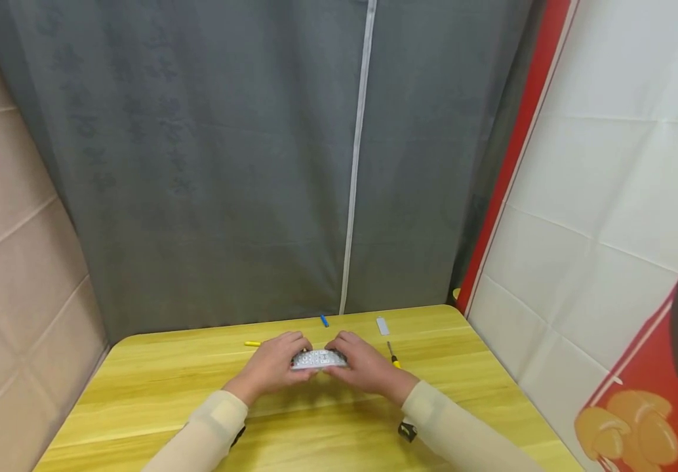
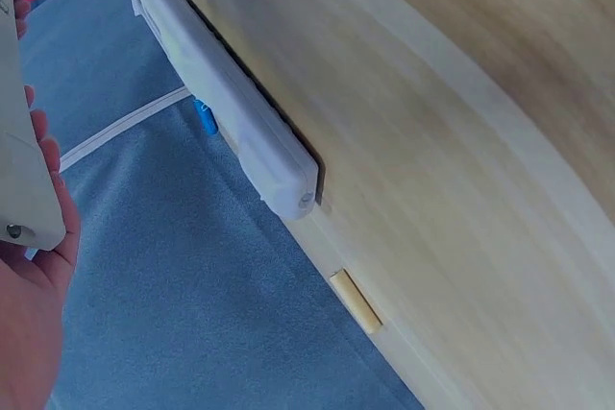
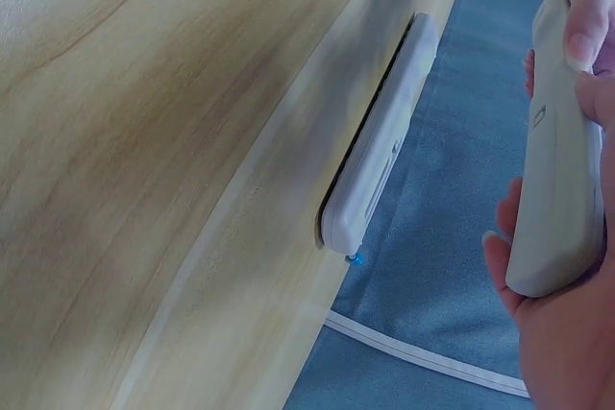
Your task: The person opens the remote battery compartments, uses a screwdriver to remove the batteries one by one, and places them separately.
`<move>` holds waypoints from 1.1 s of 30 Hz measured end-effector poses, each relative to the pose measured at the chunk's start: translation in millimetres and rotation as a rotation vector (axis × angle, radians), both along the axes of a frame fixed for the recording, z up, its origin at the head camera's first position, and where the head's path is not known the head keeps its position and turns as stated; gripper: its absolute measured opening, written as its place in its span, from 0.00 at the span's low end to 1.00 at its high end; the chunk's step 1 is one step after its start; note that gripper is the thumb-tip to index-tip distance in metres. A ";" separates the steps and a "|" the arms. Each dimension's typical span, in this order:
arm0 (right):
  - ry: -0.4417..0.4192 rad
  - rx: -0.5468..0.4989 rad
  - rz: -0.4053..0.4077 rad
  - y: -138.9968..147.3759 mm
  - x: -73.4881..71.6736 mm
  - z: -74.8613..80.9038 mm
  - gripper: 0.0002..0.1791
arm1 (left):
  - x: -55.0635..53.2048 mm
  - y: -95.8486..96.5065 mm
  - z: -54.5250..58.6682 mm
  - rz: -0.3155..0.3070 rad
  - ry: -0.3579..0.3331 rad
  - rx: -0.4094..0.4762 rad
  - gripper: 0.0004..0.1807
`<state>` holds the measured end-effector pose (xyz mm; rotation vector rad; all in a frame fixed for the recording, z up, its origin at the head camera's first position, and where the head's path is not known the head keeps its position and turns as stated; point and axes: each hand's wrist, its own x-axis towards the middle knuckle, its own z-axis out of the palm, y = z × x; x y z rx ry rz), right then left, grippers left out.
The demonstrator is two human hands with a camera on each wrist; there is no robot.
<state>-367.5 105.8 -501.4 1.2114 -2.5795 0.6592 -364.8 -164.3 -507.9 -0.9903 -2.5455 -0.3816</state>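
Together, the left hand point(image 1: 276, 362) and right hand point(image 1: 364, 364) grip a pale remote control point(image 1: 319, 358) by opposite ends.

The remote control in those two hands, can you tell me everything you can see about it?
It's a long, pale, plastic-looking remote control with rounded ends. Rows of buttons, too small to read, cover its front. The smooth back has a little mark and, near one end, a dark round spot. It's held crosswise above the table, buttons facing the head camera. The left hand grips one end, the right hand the other.
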 end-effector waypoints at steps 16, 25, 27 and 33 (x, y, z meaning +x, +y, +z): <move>-0.087 0.025 -0.058 2.4 -4.5 2.8 0.19 | -2.4 -2.2 3.4 -0.025 -0.051 -0.045 0.12; -0.127 0.009 -0.067 3.6 -4.5 6.6 0.18 | -2.3 0.2 4.0 -0.039 -0.018 -0.044 0.11; -0.135 0.001 -0.069 3.5 -5.0 6.7 0.18 | -2.2 0.4 3.9 -0.039 -0.018 -0.045 0.10; -0.136 -0.004 -0.062 4.9 -5.5 4.7 0.18 | -2.5 1.0 1.7 -0.038 -0.013 -0.044 0.10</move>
